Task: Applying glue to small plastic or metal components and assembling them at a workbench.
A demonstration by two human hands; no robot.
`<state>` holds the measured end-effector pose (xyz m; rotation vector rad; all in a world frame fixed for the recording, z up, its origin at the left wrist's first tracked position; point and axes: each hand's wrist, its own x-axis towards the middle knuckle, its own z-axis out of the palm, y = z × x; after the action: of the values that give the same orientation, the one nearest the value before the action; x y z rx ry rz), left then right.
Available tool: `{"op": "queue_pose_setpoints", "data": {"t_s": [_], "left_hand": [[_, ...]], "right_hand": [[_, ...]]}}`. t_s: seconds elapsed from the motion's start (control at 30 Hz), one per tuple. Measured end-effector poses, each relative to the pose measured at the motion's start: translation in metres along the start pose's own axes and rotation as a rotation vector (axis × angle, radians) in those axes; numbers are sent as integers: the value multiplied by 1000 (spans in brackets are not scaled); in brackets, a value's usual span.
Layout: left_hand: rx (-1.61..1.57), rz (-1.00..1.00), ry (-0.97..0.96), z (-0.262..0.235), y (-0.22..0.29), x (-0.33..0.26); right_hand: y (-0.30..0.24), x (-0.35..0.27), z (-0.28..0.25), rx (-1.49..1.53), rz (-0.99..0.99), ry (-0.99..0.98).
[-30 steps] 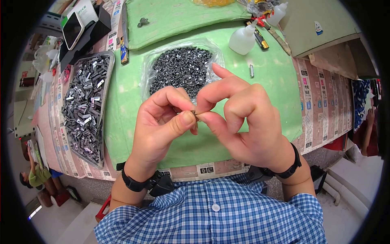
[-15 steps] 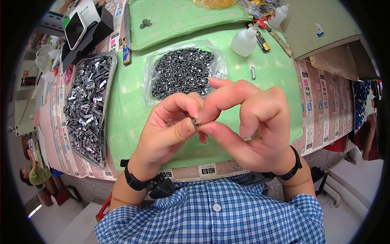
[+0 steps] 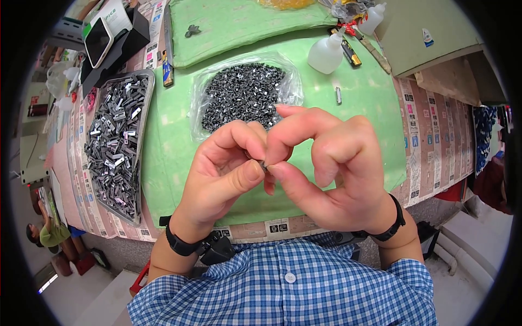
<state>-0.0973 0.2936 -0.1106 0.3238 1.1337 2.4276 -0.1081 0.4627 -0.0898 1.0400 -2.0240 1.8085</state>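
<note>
Between my fingertips is a small dark metal part (image 3: 264,167), mostly covered by the fingers. My left hand (image 3: 225,168) pinches it between thumb and forefinger. From the other side my right hand (image 3: 331,165) grips the same part with thumb and forefinger, its other fingers curled. Just beyond both hands lies a clear plastic bag (image 3: 293,81) spread around a heap of small black parts (image 3: 242,92). Left of the hands stands a metal tray (image 3: 145,103) filled with dark rectangular pieces (image 3: 117,136) with shiny faces.
A white squeeze bottle (image 3: 325,54) stands behind the right hand, near one small metal piece (image 3: 338,96). Farther back lies a green padded mat (image 3: 234,32). A phone (image 3: 99,42) leans on a black box at far left. A grey cabinet (image 3: 435,32) bounds the right.
Both hands still pinch the small part, which now shows less between the fingers. The right fingers have shifted slightly left.
</note>
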Motion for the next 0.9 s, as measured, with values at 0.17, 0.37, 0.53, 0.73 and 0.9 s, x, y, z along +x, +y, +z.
{"op": "queue_pose_setpoints", "data": {"t_s": [0.17, 0.37, 0.53, 0.73, 0.9], "left_hand": [[74, -20, 50, -1, 3, -4], [108, -48, 78, -1, 6, -5], [128, -34, 78, -2, 5, -4], [8, -79, 94, -5, 6, -2], [-127, -98, 3, -8, 6, -4]], "right_hand": [[4, -2, 1, -11, -25, -59], [2, -3, 3, -34, 13, -52], [4, -5, 4, -61, -6, -64], [4, -1, -3, -47, 21, -67], [-4, 4, -5, 268, 211, -38]]}}
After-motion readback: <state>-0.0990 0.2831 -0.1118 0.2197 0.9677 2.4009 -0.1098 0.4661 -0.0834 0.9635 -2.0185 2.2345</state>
